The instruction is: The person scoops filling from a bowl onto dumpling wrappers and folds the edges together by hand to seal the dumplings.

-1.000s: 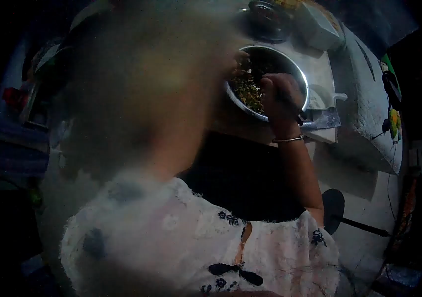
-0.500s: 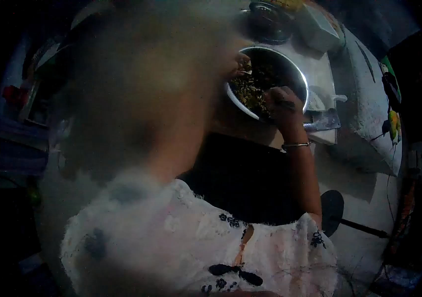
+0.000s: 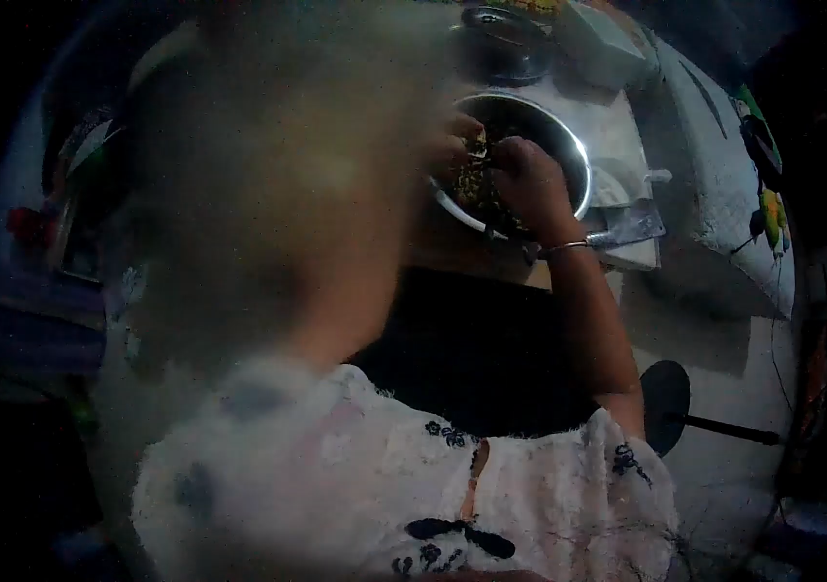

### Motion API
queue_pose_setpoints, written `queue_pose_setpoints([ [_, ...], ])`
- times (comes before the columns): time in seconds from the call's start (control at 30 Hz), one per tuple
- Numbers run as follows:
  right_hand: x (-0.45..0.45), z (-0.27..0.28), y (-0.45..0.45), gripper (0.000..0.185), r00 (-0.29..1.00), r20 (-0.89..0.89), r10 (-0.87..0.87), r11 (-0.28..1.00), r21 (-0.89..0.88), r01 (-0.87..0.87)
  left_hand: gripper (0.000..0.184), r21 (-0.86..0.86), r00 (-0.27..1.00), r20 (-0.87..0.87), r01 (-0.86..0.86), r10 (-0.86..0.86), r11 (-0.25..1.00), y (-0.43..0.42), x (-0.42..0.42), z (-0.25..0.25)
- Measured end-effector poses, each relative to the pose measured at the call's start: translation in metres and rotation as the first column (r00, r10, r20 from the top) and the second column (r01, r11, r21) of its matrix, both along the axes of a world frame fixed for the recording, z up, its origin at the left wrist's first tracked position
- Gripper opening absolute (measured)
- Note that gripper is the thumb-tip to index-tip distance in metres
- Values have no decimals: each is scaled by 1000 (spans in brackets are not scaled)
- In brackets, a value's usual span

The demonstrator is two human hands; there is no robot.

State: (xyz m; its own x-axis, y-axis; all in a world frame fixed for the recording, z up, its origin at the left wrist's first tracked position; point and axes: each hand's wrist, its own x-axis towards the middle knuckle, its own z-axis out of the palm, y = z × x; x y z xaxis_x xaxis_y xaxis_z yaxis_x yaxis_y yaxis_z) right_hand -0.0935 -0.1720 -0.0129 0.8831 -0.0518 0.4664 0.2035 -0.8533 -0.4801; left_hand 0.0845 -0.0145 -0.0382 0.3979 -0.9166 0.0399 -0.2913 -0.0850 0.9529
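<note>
A round metal bowl (image 3: 583, 165) with a bright rim holds loose greenish-brown bits (image 3: 476, 189). My left hand (image 3: 452, 141) is at the bowl's left side, partly lost in a blurred haze, with its fingers closed round a small pale piece (image 3: 480, 143) whose kind I cannot make out. Over the middle of the bowl, my right hand (image 3: 535, 184) has its fingers bent together close to the left hand. Whatever the right fingers hold is hidden. A thin bangle (image 3: 565, 247) circles the right wrist.
The bowl stands on a pale surface (image 3: 617, 116). Behind it are a dark round pan (image 3: 505, 53) and a white box-like container (image 3: 602, 48). A flat, shiny packet-like thing (image 3: 632, 225) lies at the right. A dark disc on a rod (image 3: 667, 407) stands near my right elbow.
My right hand has moved up and left inside the bowl, closer to my left hand. The left hand has stayed at the bowl's left side. The whole view has shifted slightly.
</note>
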Motion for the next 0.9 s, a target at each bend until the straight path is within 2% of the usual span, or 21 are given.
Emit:
queue_pose_setpoints([
  [0.13, 8, -5, 8, 23, 996, 58, -73, 990, -118, 80, 43, -62, 998, 57, 6, -2, 998, -3, -7, 0],
  [0.2, 10, -6, 9, 20, 983, 168, -73, 984, -147, 98, 41, -16, 995, 26, -101, 101, 995, -5, -20, 6],
  [0.3, 9, -4, 14, 13, 970, 220, -101, 985, -116, 129, 40, -18, 989, -81, -124, 122, 992, -6, -26, 8],
  [0.43, 10, -7, 12, 11, 964, 257, -63, 988, -119, 96, 34, -72, 986, -132, -111, 101, 991, -6, -40, 19],
  [0.5, 10, -7, 12, 11, 963, 261, -74, 991, -89, 100, 30, 41, 960, -118, -249, 253, 968, -6, -50, 27],
  [0.53, 11, -7, 12, 11, 963, 260, -73, 991, -88, 99, 30, 42, 960, -119, -250, 254, 967, -7, -50, 25],
  [0.6, 11, -8, 11, 11, 966, 251, -61, 995, -67, 80, 28, -44, 957, 70, -278, 280, 960, -8, -48, 18],
  [0.73, 10, -9, 11, 12, 973, 222, -67, 998, 8, 67, 26, -17, 982, 79, -170, 171, 985, -11, -38, 6],
  [0.8, 11, -9, 11, 12, 967, 237, -91, 995, 50, 81, 24, -132, 953, 136, -252, 269, 959, -14, -42, 1],
  [0.9, 15, -13, 9, 11, 955, 290, -58, 998, 25, 53, 22, -90, 921, 147, -351, 361, 932, -12, -55, 16],
])
